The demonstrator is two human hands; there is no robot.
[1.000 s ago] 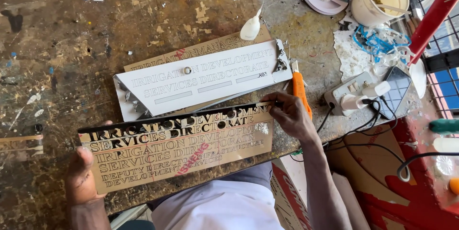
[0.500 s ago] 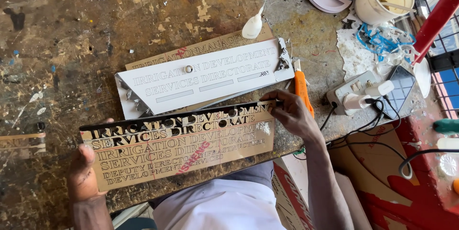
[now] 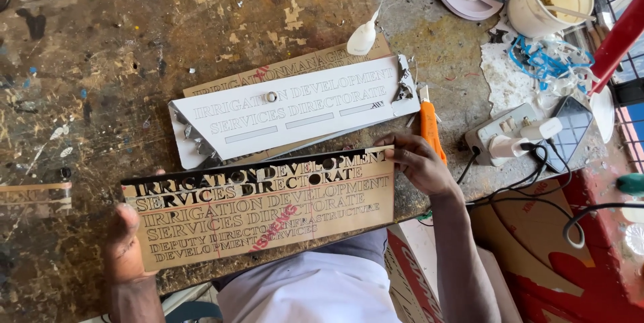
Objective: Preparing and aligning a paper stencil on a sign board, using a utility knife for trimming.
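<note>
- Head view: a tan lettered panel (image 3: 268, 219) is held at the near table edge, with a black cut-out lettering strip (image 3: 255, 174) laid along its top edge.
- The left hand (image 3: 124, 249) is seen clamping the panel's left end, thumb on top; the other fingers are hidden beneath.
- The strip's right end is pinched by the right hand (image 3: 419, 165) fingertips.
- Just beyond those fingertips an orange utility knife (image 3: 429, 128) lies, with a white sign plate (image 3: 295, 108) further off.
- Alignment is judged best kept by steady end pressure while the strip is squared.

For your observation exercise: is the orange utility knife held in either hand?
No: the orange utility knife lies on the table, beside the right hand.
</note>
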